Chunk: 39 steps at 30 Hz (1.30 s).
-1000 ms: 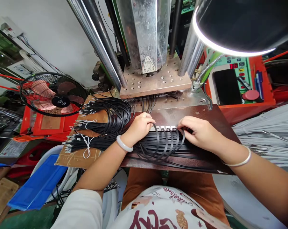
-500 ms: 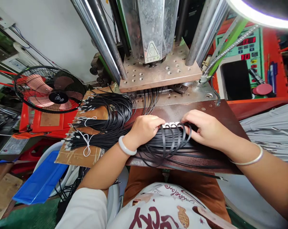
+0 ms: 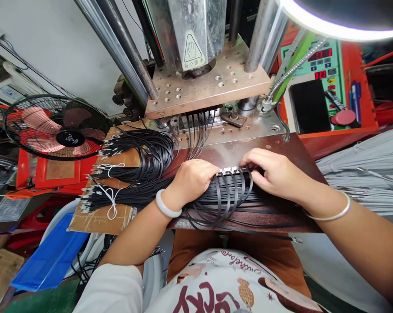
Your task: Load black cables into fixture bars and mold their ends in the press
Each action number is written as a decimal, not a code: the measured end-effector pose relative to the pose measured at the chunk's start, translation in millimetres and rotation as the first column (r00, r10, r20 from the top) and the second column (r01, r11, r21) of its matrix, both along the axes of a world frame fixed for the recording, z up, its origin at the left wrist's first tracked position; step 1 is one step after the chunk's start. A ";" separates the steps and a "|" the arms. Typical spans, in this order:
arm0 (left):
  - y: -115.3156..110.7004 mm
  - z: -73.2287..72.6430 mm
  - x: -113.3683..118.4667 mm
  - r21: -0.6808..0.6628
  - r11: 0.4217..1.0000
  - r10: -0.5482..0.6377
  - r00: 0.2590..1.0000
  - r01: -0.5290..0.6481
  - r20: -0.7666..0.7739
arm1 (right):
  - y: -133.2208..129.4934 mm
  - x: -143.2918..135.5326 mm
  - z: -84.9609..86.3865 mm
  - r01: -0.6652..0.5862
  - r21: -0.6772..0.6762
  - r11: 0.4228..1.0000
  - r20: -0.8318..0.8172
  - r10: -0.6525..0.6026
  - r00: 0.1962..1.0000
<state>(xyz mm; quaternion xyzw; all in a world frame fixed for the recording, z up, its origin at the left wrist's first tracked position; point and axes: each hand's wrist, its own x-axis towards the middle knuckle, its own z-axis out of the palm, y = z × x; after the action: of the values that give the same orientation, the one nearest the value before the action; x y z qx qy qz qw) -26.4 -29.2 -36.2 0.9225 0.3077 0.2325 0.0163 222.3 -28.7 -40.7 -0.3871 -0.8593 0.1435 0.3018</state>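
My left hand [image 3: 196, 180] pinches the left end of a slotted metal strip [image 3: 229, 170] over the table's near half. At its right end, the thumb and fingers of my right hand [image 3: 268, 171] are closed on it. Several flat black cables [image 3: 229, 193] run into the strip and loop down towards me. Their ends inside the strip are too small to make out. More black cables [image 3: 196, 137] reach from under the press plate [image 3: 206, 93], held in the metal tooling there.
Bundles of black cables [image 3: 157, 150], some tied with white string [image 3: 111, 200], lie on cardboard [image 3: 101, 222] at left. A fan [image 3: 69, 137] stands behind them. Press columns [image 3: 118, 48] rise ahead. A ring lamp [image 3: 346, 30] hangs upper right; grey cables [image 3: 355, 174] lie right.
The view has shifted a little, and more of the tooling under the press plate shows. Both hands stay on the strip, which has tilted slightly; the cables still loop from it.
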 end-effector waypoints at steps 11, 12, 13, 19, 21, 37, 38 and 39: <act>4.1 9.3 -21.0 -0.283 0.955 0.203 0.894 -0.090 0.400 | 5.6 73.9 11.2 0.084 -0.106 0.991 0.430 -0.031 0.902; 5.1 10.4 -24.7 -0.292 0.948 0.258 0.843 -0.127 0.471 | 5.8 72.2 9.2 0.084 -0.084 0.993 0.503 -0.030 0.864; 5.7 11.0 -27.7 -0.295 0.943 0.297 0.794 -0.156 0.530 | 5.5 69.4 9.0 0.081 -0.048 0.996 0.566 -0.040 0.823; 2.4 15.0 -31.4 -0.240 0.943 0.331 0.739 -0.231 0.587 | -5.2 44.5 27.5 0.120 0.246 0.962 0.658 -0.256 0.708; 0.4 17.8 -30.7 -0.214 0.945 0.327 0.744 -0.247 0.583 | -8.2 36.3 26.0 0.226 0.199 0.954 0.497 -0.297 0.815; -20.1 47.7 -35.0 -0.534 0.845 0.357 0.752 -0.008 0.554 | 7.9 33.1 0.5 -0.034 0.008 0.999 0.132 0.033 0.991; -12.9 52.7 -38.2 -0.575 0.818 0.338 0.816 -0.008 0.469 | 20.4 33.8 3.5 0.001 -0.043 0.999 0.126 0.004 0.992; 0.2 56.2 -41.2 -0.574 0.816 0.315 0.882 -0.064 0.350 | 37.6 31.7 6.4 0.055 -0.078 0.995 0.124 -0.045 0.991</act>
<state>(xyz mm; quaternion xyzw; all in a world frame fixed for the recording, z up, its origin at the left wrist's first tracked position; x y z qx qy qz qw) -67.6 -29.0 20.0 0.7681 0.4422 0.3326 0.3222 254.0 8.9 -34.2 -0.4286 -0.8595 0.1469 0.2364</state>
